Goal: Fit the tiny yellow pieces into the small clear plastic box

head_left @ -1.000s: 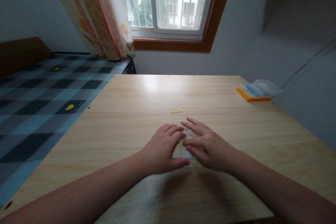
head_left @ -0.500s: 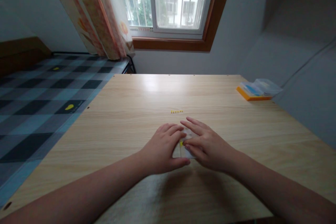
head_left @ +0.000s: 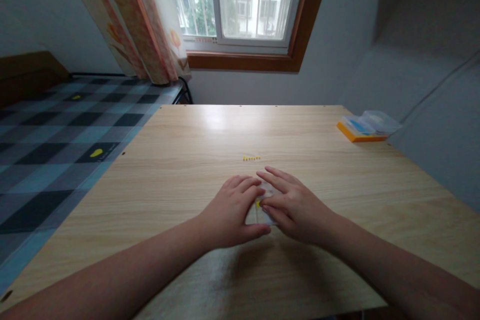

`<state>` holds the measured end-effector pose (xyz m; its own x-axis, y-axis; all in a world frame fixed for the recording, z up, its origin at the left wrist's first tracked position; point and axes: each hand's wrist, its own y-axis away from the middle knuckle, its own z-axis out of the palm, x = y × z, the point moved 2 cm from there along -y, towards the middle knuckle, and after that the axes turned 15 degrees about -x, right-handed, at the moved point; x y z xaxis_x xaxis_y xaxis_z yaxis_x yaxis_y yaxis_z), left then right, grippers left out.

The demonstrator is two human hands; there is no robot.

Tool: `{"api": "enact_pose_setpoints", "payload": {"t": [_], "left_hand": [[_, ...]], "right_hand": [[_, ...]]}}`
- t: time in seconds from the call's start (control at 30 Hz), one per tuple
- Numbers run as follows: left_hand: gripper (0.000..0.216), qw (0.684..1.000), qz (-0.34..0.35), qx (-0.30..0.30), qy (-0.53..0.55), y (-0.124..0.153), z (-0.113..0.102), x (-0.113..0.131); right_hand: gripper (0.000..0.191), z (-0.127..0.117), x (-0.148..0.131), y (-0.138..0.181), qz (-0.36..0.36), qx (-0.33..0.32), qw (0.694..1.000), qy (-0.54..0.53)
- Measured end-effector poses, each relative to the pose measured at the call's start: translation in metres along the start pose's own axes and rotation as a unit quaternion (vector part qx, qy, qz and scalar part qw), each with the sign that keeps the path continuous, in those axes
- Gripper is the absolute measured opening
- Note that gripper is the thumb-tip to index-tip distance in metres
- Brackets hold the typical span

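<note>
A small, flat, clear-and-whitish plastic case lies on the wooden table between my hands. My left hand curls round its left side, thumb at the near edge and fingertips at the far part. A little yellow piece shows on the case, at the tips of my right thumb and index finger. My right hand leans over the case from the right with that pinch, while its other fingers stretch out. The fingers hide much of the case. Just beyond the hands lies a short row of tiny yellow pieces.
The light wooden table reaches to the wall under a window. An orange box with a clear lid sits at its far right. To the left is a bed with a checked cover, beside a curtain.
The whole view has shifted very slightly. Both hands keep nearly the same pose over the case, and the row of yellow pieces stays where it was.
</note>
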<state>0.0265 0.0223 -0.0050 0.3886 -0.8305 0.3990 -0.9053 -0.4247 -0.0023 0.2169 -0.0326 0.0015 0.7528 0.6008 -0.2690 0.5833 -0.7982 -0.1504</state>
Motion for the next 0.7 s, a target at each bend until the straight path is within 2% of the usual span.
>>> {"api": "enact_pose_setpoints", "payload": {"t": [0.7], "left_hand": [[0.066,1.0,-0.006,-0.005,0.0,0.0002,-0.0001,0.0006]], "right_hand": [[0.022,0.0024,0.0011,0.0028,0.004,-0.007,1.0,-0.012]]}}
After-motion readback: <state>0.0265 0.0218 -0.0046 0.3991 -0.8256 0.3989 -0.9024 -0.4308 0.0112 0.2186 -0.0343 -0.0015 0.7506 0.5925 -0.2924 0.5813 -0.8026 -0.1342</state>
